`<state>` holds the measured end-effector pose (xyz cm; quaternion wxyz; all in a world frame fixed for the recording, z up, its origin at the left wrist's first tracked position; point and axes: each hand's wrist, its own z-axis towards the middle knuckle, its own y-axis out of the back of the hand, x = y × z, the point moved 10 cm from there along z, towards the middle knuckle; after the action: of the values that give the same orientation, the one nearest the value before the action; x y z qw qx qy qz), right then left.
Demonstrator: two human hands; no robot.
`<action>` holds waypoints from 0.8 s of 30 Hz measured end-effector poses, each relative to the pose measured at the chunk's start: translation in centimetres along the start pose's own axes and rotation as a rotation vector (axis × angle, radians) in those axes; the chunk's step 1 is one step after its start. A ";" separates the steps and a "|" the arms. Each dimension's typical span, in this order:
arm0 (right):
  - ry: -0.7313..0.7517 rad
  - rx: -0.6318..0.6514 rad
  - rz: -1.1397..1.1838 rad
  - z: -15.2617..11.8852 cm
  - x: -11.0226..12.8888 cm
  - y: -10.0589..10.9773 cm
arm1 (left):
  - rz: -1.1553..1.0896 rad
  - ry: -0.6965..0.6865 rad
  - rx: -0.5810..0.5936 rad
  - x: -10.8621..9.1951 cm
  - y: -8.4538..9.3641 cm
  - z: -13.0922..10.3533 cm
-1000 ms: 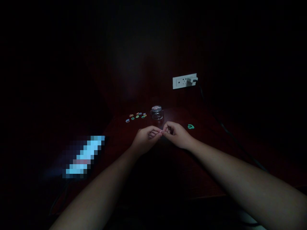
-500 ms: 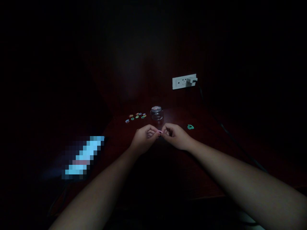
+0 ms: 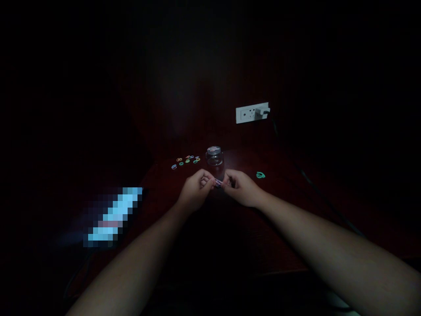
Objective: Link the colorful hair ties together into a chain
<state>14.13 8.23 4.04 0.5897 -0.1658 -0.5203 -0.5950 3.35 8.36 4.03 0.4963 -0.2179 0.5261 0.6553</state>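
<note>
Between my two hands is a small pinkish-purple band, pinched at both ends. My left hand holds its left end with thumb and fingertips, and my right hand grips the right end in the same way. Just beyond the hands stands a clear jar with a lid on. Several small coloured bands lie scattered on the dark red table to the left of the jar. Green bands rest in a little heap to the right of my right hand.
A lit, pixelated screen is at the left on the table. On the back wall a white socket panel holds a plug, and a dark cable runs down the right side. The surroundings are very dark.
The band between my fingertips has changed from a rounded arch to a flatter, straighter shape. My left fingers have shifted slightly left and up, widening the gap between the hands a little.
</note>
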 end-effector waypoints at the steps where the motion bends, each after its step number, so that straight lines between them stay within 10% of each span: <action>1: -0.002 0.004 0.009 0.0 0.0 0.0 | 0.001 0.000 -0.005 0.0 0.1 0.0; 24: 0.016 -0.029 -0.057 0.2 -0.2 0.3 | -0.067 0.012 0.117 0.1 -1.4 -0.4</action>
<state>14.37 8.53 4.11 0.5743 -0.1543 -0.5114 -0.6204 4.48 7.98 3.12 0.5269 -0.2097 0.5590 0.6049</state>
